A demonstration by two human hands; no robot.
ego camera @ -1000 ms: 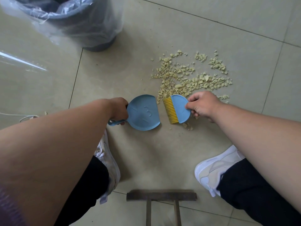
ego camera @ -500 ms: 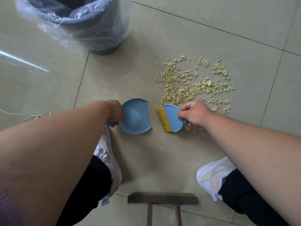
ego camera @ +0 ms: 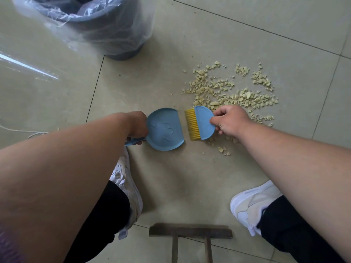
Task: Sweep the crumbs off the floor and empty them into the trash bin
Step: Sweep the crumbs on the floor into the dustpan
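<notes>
The right hand (ego camera: 229, 121) pinches the brush (ego camera: 201, 123), bristles facing the empty dustpan (ego camera: 165, 130) just beside it, gripped by the left hand (ego camera: 137, 123), while the crumbs (ego camera: 228, 92) lie behind the brush, beyond that hand.

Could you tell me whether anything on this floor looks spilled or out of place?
Yes: pale yellow crumbs lie scattered on the tiled floor right of the trash bin, beyond the brush. The dustpan holds none.
</notes>
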